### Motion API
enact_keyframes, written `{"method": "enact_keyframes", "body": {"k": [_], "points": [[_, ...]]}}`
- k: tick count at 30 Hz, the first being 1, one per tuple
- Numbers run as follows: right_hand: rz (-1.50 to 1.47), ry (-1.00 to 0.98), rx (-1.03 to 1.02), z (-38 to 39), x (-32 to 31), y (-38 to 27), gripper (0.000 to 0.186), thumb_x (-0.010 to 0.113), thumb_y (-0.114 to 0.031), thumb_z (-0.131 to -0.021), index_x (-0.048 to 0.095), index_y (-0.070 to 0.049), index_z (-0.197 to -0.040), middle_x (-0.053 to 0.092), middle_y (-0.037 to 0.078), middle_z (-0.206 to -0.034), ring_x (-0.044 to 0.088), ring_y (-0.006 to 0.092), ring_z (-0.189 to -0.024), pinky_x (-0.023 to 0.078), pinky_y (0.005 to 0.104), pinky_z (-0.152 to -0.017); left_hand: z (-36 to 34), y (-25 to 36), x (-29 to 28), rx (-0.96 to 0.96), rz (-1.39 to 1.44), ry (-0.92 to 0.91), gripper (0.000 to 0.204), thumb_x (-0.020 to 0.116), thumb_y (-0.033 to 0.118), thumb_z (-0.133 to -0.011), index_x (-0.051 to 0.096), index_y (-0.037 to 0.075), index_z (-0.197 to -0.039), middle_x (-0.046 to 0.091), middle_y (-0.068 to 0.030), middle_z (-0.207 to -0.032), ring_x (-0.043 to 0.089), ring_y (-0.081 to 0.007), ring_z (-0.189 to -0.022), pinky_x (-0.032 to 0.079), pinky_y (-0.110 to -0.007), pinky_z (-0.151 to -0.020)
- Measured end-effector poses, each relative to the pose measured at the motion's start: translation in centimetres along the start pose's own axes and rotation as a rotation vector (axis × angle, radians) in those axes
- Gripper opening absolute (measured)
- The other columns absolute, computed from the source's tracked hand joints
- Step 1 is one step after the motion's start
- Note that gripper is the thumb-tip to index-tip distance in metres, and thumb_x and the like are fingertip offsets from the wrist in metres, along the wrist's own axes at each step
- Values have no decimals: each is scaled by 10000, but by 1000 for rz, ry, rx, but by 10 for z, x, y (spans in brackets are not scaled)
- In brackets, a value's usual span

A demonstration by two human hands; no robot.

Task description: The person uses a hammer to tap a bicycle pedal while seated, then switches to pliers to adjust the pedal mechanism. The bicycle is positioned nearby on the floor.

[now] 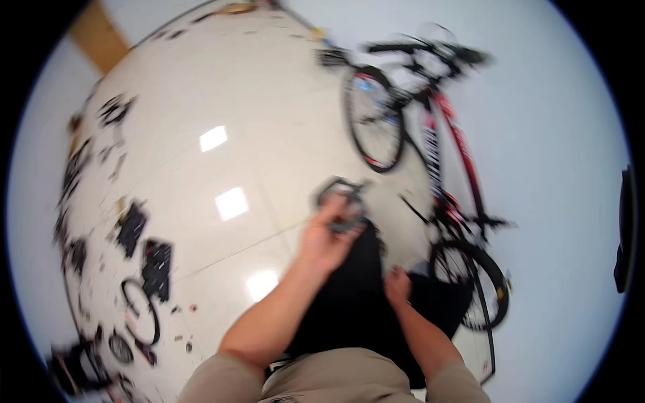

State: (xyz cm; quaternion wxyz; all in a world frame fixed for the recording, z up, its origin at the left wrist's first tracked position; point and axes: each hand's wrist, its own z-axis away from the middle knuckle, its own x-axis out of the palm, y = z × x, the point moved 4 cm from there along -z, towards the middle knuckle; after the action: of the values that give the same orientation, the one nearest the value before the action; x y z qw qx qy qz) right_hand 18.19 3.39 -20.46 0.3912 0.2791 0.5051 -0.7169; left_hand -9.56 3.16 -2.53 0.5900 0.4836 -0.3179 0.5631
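Tan shirt (336,375) below, left hand (327,236) holds 1 dark object (354,193).

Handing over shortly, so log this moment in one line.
left hand: holding dark part, blurred | right hand: at black trousers | red-framed bicycle: beside wall

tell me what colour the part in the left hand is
Dark grey, nearly black: the held part in the left hand shows, blurred, in the head view.
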Motion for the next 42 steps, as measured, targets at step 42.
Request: {"method": "enact_keyframes", "body": {"k": [42], "points": [[-98,-62,-313,-52,57,90,529,681,-376,-849,679,149,-914,697,257,-768,677,274,-762,509,445,-702,-7,-7,-25,-14,8,140,219,708,204,-916,639,181,-1123,676,20,-923,633,-102,-878,456,-314,-748]]}}
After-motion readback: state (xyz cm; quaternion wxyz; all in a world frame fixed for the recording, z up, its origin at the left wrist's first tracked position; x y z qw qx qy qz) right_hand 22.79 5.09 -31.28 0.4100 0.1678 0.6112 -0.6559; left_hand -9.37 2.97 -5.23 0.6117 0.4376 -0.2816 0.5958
